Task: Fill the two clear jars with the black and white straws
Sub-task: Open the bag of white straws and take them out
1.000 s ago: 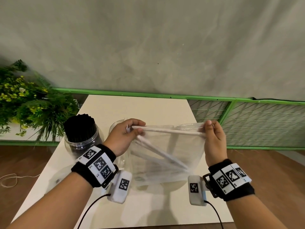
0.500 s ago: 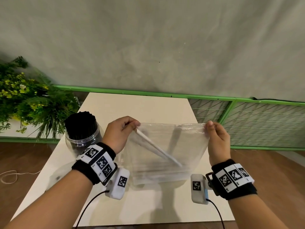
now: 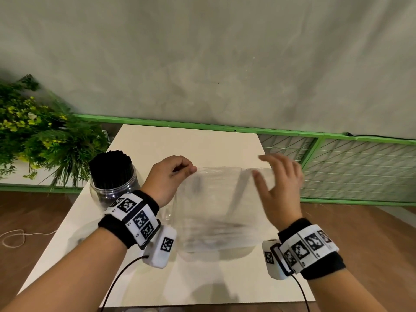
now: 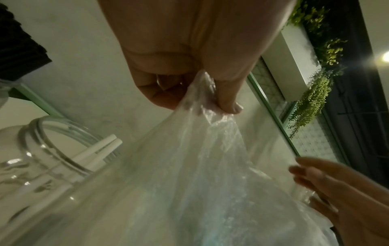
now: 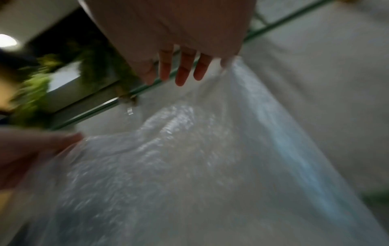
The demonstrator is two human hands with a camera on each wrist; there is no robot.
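Observation:
My left hand (image 3: 177, 170) pinches the top left corner of a clear plastic bag (image 3: 216, 210) and holds it up over the white table (image 3: 180, 140); the left wrist view shows finger and thumb clamped on the bag's (image 4: 200, 166) gathered edge. My right hand (image 3: 279, 176) is beside the bag's right top corner with fingers spread and holds nothing; it is motion-blurred. A clear jar (image 3: 112, 179) packed with black straws (image 3: 111, 165) stands at the left. A second clear jar (image 4: 42, 158), mostly hidden behind the bag, holds a few white straws (image 4: 99, 151).
Green plants (image 3: 33, 136) stand at the left off the table. A green wire-mesh frame (image 3: 349, 165) runs behind and to the right. A white cord (image 3: 15, 237) lies on the wooden floor at the left.
My right hand has let go of the bag's right corner and opened. The white straw seen slanting inside the bag is no longer visible there. The left hand keeps its hold.

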